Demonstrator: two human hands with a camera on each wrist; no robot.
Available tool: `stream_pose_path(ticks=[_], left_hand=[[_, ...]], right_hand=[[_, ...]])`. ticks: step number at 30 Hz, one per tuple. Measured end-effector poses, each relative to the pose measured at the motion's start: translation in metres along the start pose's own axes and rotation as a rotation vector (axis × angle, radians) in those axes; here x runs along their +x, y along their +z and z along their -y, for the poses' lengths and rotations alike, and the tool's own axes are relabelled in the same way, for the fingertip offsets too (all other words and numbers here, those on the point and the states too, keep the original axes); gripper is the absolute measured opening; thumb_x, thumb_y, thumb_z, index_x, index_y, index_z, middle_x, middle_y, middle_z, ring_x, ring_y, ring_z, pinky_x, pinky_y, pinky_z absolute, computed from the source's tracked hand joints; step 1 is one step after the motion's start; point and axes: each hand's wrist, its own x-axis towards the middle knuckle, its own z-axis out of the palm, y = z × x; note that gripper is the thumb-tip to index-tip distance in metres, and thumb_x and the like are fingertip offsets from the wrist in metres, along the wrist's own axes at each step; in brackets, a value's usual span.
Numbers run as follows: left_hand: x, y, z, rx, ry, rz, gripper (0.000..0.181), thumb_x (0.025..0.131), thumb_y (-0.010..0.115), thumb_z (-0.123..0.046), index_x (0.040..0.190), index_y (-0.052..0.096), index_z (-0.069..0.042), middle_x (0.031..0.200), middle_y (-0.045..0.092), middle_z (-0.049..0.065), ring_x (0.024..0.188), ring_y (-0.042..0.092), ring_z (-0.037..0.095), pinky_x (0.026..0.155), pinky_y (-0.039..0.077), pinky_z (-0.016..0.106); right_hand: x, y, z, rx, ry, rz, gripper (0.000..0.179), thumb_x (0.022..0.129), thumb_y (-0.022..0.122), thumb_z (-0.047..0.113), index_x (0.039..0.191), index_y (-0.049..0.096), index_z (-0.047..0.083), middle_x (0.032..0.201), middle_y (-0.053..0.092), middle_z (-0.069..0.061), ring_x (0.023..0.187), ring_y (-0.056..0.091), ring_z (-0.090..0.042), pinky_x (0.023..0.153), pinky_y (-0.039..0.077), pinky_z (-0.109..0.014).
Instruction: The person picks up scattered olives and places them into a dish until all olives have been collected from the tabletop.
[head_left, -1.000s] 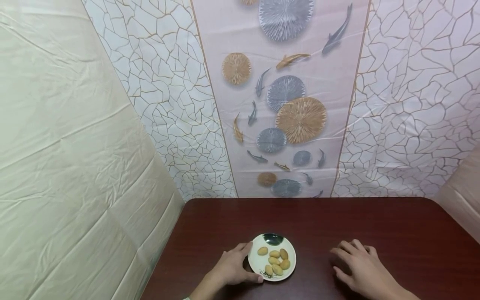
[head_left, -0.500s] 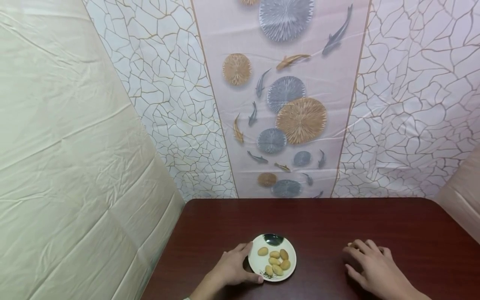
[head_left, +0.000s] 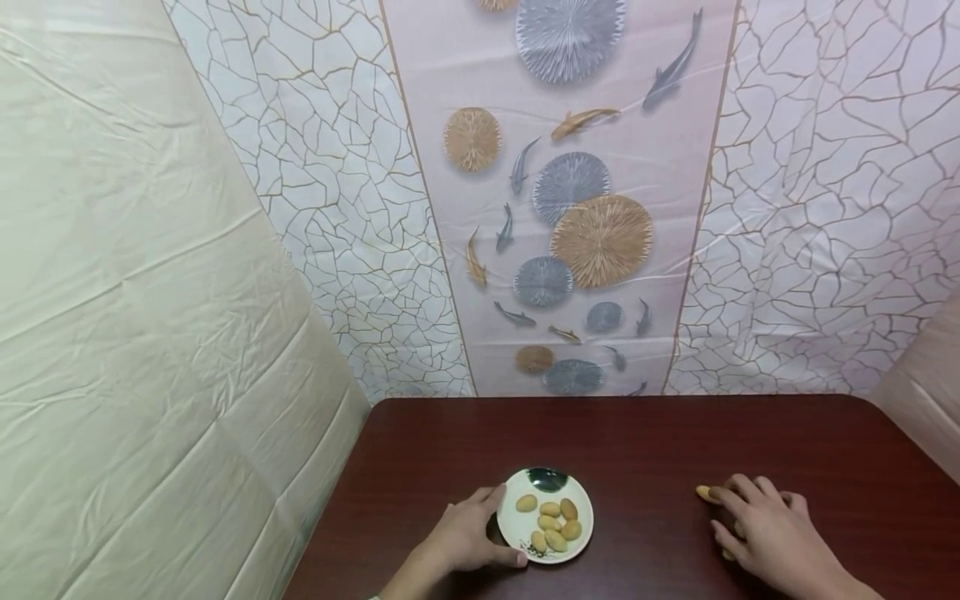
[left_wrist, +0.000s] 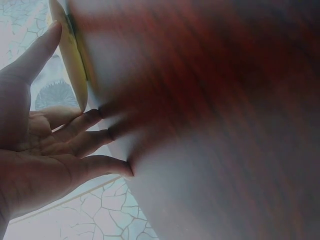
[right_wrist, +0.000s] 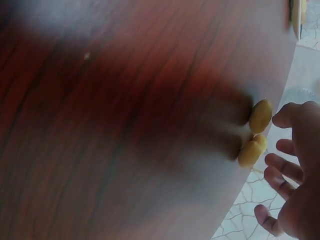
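Observation:
Near the table's front, my left hand [head_left: 465,533] holds the left rim of a small white plate [head_left: 513,529] between thumb and forefinger. In the left wrist view the plate [left_wrist: 73,65] shows edge-on, and the other fingertips rest on the table. Several yellow-brown oval pieces [head_left: 550,522], like tiny potatoes, lie on the plate. My right hand [head_left: 776,529] hovers low over the table with loosely bent fingers. By its fingertips lie loose ovals [head_left: 705,493], partly hidden by the hand. The right wrist view shows an oval [right_wrist: 260,116] just off the thumb, with two more beside it.
The dark red-brown table [head_left: 637,450] runs back to a patterned curtain [head_left: 573,208]. A quilted pale panel [head_left: 187,333] borders its left side. Bare tabletop lies between the plate and the right hand.
My right hand has shifted to the right, bringing ovals on the table into sight beside its fingers. The left hand and the plate have stayed in place.

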Motion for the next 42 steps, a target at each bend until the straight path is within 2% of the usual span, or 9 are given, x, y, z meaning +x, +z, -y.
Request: stream_pose_path(ticks=[6,10,16,25,29,34,37,42], left_hand=[[0.0,-0.001,0.0,-0.008,-0.004,0.0,0.116,0.08,0.095,-0.061,0.17,0.044,-0.008,0.168,0.053,0.017,0.15,0.055,0.049,0.123,0.039,0.079],[-0.001,0.0,0.001,-0.002,-0.001,-0.007,0.116,0.079,0.096,-0.06,0.169,0.044,-0.008,0.167,0.054,0.018,0.15,0.056,0.049,0.122,0.039,0.079],[0.0,0.003,0.003,0.001,0.0,-0.01,0.116,0.079,0.095,-0.061,0.169,0.044,-0.009,0.167,0.054,0.016,0.149,0.056,0.049,0.122,0.039,0.079],[-0.001,0.002,0.003,-0.008,0.003,-0.012,0.116,0.079,0.096,-0.06,0.17,0.044,-0.008,0.168,0.054,0.016,0.151,0.055,0.048,0.123,0.038,0.08],[-0.001,0.001,0.002,-0.005,0.004,-0.011,0.116,0.08,0.095,-0.06,0.17,0.043,-0.008,0.167,0.054,0.016,0.15,0.055,0.048,0.123,0.038,0.079],[-0.002,0.0,0.002,-0.006,0.012,-0.019,0.117,0.079,0.096,-0.06,0.169,0.044,-0.007,0.167,0.054,0.016,0.15,0.056,0.049,0.123,0.039,0.079],[-0.002,0.0,0.002,-0.009,0.011,-0.019,0.117,0.079,0.096,-0.06,0.169,0.044,-0.007,0.167,0.054,0.016,0.15,0.056,0.048,0.123,0.039,0.08],[-0.001,0.0,0.002,-0.007,0.006,-0.011,0.116,0.08,0.096,-0.06,0.169,0.044,-0.009,0.167,0.054,0.016,0.15,0.055,0.048,0.123,0.039,0.079]], right_hand=[[0.004,0.003,-0.01,-0.008,0.076,0.103,0.036,0.093,0.087,0.034,0.12,0.077,0.012,0.114,0.069,-0.007,0.101,0.061,-0.033,0.072,0.049,-0.065],[0.006,0.003,-0.008,-0.007,0.1,0.134,0.037,0.094,0.086,0.033,0.119,0.078,0.008,0.115,0.071,-0.01,0.104,0.063,-0.036,0.072,0.05,-0.063],[0.008,0.004,-0.007,-0.003,0.088,0.091,0.032,0.092,0.087,0.03,0.115,0.078,0.01,0.113,0.073,-0.009,0.105,0.065,-0.037,0.071,0.052,-0.062],[0.013,0.008,-0.005,0.008,0.085,0.017,0.035,0.094,0.087,0.027,0.122,0.078,0.009,0.118,0.074,-0.013,0.109,0.067,-0.041,0.071,0.053,-0.064],[0.015,0.011,-0.002,0.003,0.066,-0.017,0.027,0.093,0.087,0.024,0.116,0.08,0.01,0.113,0.075,-0.01,0.106,0.067,-0.038,0.071,0.053,-0.061],[0.014,0.016,0.0,0.003,0.026,-0.101,0.024,0.089,0.09,0.021,0.109,0.08,0.013,0.106,0.074,-0.005,0.1,0.069,-0.034,0.067,0.052,-0.056],[0.016,0.018,-0.001,0.009,0.023,-0.098,0.026,0.089,0.09,0.022,0.111,0.079,0.012,0.106,0.074,-0.006,0.1,0.069,-0.034,0.067,0.053,-0.056],[0.02,0.018,-0.003,0.027,0.043,-0.04,0.026,0.093,0.087,0.02,0.115,0.077,0.01,0.11,0.075,-0.008,0.103,0.069,-0.037,0.068,0.055,-0.058]])
